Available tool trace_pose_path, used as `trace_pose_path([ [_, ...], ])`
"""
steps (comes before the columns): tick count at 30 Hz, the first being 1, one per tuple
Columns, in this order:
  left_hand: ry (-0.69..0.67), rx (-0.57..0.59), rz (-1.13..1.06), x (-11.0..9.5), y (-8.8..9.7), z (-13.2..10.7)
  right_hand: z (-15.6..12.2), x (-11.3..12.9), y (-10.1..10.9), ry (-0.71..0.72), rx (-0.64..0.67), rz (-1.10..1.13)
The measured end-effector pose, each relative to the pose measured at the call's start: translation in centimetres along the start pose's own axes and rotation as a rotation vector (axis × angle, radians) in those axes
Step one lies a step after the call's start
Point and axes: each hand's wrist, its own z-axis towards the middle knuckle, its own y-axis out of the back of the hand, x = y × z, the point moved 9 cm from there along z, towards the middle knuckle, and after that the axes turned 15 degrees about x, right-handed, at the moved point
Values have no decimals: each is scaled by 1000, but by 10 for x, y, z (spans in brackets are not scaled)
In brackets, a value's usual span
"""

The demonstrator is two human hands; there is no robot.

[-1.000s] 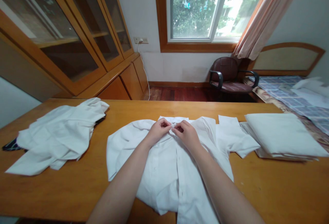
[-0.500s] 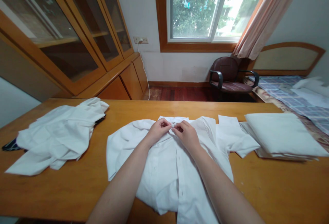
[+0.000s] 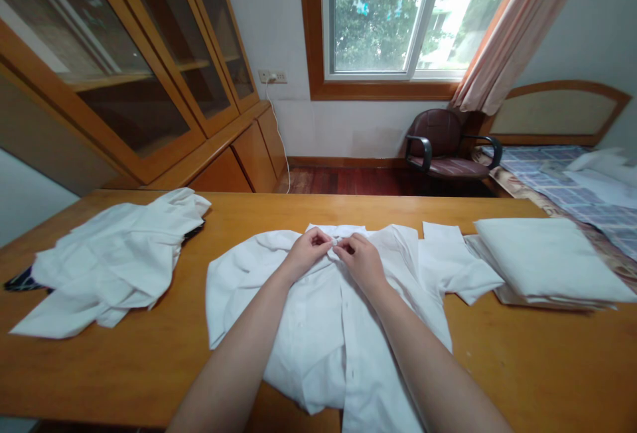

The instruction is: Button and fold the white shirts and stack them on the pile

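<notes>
A white button-up shirt (image 3: 318,333) lies front side up on the wooden table (image 3: 542,367), its collar end away from me and its lower edge toward me. My left hand (image 3: 309,248) pinches the cloth at the top of the front opening, just below the collar. Fingertips nearly meeting it, my right hand (image 3: 359,254) pinches the other side of the same spot. Whether a button sits between the fingers is too small to tell. Below the hands, the two front edges lie apart, with small buttons or buttonholes along them.
A crumpled heap of white cloth (image 3: 119,254) lies on the left of the table, over something dark. On the right rests a folded white stack (image 3: 547,260), touching a sleeve-like white piece (image 3: 455,264). Beyond are a glass-door cabinet (image 3: 199,128), an armchair (image 3: 442,148) and a bed (image 3: 572,181).
</notes>
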Motion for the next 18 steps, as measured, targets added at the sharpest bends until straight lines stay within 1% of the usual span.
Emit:
trace_pose_path([
  [3, -7, -39, 33, 2, 4, 1, 0, 2, 1, 8, 6, -5],
  [6, -9, -138, 129, 3, 14, -1, 1, 4, 2, 17, 12, -13],
  [8, -44, -194, 245, -4, 20, -4, 1, 5, 2, 30, 15, -12],
  [9, -72, -203, 308, -9, 20, -5, 0, 6, 2, 38, 13, -8],
  [10, -99, -194, 365, -13, 19, -6, 0, 7, 3, 46, 9, -2],
  [13, -143, -113, 479, -22, 9, -6, -1, 8, 5, 62, -7, 28],
  [15, -138, -73, 528, -22, 5, -6, -2, 8, 6, 62, -21, 52],
  [18, -121, -66, 574, -19, 6, -5, -2, 5, 12, 52, -61, 78],
])
